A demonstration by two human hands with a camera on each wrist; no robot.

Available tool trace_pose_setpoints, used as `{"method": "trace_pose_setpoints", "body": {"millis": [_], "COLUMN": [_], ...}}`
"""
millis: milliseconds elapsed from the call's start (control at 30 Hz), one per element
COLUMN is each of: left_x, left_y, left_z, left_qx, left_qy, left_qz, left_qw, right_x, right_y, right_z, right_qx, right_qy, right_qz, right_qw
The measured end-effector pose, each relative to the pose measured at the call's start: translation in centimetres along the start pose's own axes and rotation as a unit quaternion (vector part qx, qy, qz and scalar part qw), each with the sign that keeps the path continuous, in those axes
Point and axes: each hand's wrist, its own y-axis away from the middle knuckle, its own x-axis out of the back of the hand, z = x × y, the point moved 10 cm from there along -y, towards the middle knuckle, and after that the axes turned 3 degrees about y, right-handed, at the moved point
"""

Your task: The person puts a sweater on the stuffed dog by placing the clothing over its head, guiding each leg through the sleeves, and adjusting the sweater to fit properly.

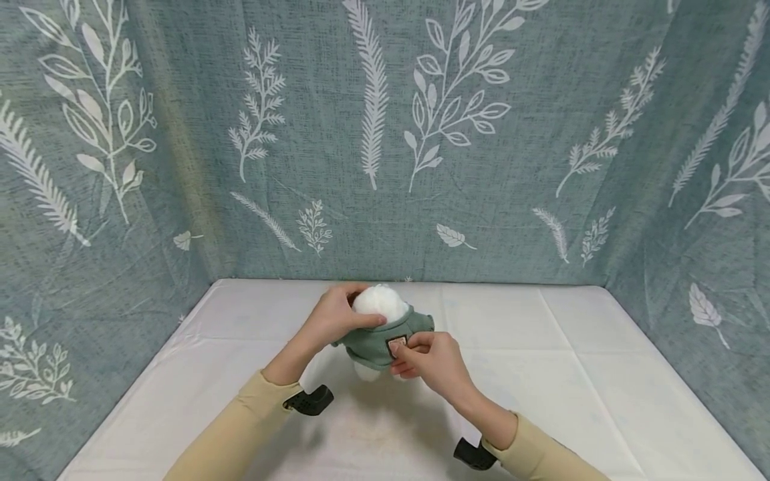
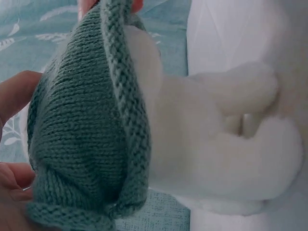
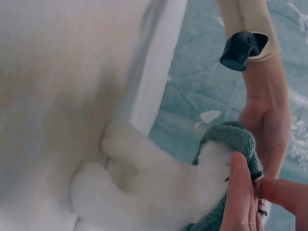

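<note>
A white plush toy (image 1: 380, 302) wears a green knitted sweater (image 1: 368, 347) and is held up over the table in the head view. My left hand (image 1: 337, 315) grips it around the head and collar, thumb lying across the front. With thumb and fingers, my right hand (image 1: 440, 364) pinches the sweater's lower part at a small dark-edged patch (image 1: 397, 343). In the left wrist view, the sweater's ribbed hem (image 2: 129, 106) stands away from the plush body (image 2: 187, 134). Fingers of my right hand reach under the sweater in the right wrist view, its plush legs (image 3: 130, 144) bare.
A white cloth (image 1: 541, 374) covers the table. Blue-green curtains (image 1: 337, 133) with white leaf prints hang behind it and along both sides. Black wrist straps (image 1: 309, 401) sit below the beige sleeves (image 1: 240, 427).
</note>
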Motion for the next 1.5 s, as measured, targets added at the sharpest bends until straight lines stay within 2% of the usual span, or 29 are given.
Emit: {"method": "trace_pose_setpoints", "body": {"millis": [333, 667, 1133, 1500], "left_x": [-0.1, -0.1, 0.2, 0.1], "left_y": [-0.2, -0.5, -0.7, -0.7], "left_z": [-0.3, -0.5, -0.7, -1.1], "left_qx": [0.023, 0.028, 0.042, 0.049], "left_qy": [0.007, 0.02, 0.033, 0.062], "left_qz": [0.028, 0.041, 0.055, 0.046], "left_qw": [0.9993, 0.9986, 0.9971, 0.9958], "right_x": [-0.6, -1.4, -2.1, -2.7], "right_y": [0.9, 0.3, 1.1, 1.3], "right_z": [-1.0, 1.6, 2.2, 3.2], "right_qx": [0.037, 0.056, 0.08, 0.084], "right_qy": [0.052, 0.066, 0.098, 0.129], "right_qz": [-0.008, -0.02, -0.029, -0.042], "right_qw": [0.998, 0.996, 0.992, 0.987]}}
